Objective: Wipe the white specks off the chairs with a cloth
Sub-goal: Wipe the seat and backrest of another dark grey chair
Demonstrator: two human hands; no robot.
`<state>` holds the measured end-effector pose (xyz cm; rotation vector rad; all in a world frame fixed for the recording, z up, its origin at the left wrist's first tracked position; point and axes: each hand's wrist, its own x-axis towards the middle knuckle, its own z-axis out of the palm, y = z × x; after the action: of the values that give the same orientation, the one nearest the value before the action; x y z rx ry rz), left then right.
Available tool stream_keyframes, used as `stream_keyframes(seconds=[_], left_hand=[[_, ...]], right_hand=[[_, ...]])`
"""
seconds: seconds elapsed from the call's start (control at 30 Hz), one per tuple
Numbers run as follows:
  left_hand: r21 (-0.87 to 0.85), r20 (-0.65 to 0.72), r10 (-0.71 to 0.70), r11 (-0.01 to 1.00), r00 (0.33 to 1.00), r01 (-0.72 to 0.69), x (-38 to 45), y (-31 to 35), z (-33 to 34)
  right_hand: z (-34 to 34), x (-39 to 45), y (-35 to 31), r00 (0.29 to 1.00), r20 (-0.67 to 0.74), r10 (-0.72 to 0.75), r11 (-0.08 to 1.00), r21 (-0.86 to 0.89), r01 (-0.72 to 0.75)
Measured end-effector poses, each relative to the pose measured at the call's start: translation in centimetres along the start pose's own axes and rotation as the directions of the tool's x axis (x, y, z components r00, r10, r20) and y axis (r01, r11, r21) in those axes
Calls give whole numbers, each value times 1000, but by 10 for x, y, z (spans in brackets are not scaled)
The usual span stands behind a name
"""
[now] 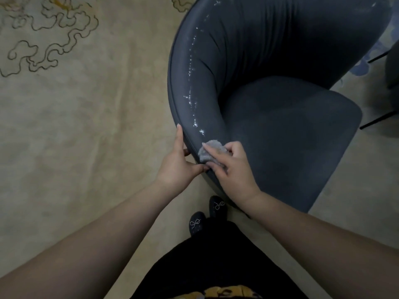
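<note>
Specks (192, 98) of white run in a thin curved line along the rounded top edge of the dark grey chair (280, 130), from just above the cloth near the frame's centre up toward the top edge of the picture, where a few more show at the upper right of the backrest. That line is the long axis the coming stroke would have to follow: up and slightly leftward at first, then bending right with the curve of the rim.

The right hand (232, 167) has its fingers curled round a bunched grey cloth (212, 151) and presses it on the chair's rim at the lower end of the trail; the nearest cluster of specks lies just above the cloth, apart from it. The left hand (180, 160) grips the outer edge of the backrest just beside the cloth, fingers reaching up the outside and thumb hooked at the rim, seemingly steadying the chair.

The right hand is the one placed to work. Judging by the long untouched line, most of the wiping on this chair is not yet done.

A patterned beige carpet (75, 117) lies to the left.
</note>
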<state>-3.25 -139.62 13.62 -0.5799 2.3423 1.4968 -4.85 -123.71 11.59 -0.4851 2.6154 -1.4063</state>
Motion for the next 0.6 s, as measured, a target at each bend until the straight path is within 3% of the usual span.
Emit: stream_keyframes(seconds=[0.17, 0.33, 0.6], left_hand=[[-10, 52, -21, 1000, 998, 21, 3, 1, -2], [-19, 69, -35, 999, 997, 36, 2, 0, -5], [-79, 0, -42, 996, 999, 42, 7, 2, -11]], right_hand=[[2, 53, 5, 990, -47, 134, 991, 36, -132], [-9, 6, 3, 996, 57, -67, 997, -24, 69], [0, 58, -3, 999, 41, -28, 999, -32, 30]])
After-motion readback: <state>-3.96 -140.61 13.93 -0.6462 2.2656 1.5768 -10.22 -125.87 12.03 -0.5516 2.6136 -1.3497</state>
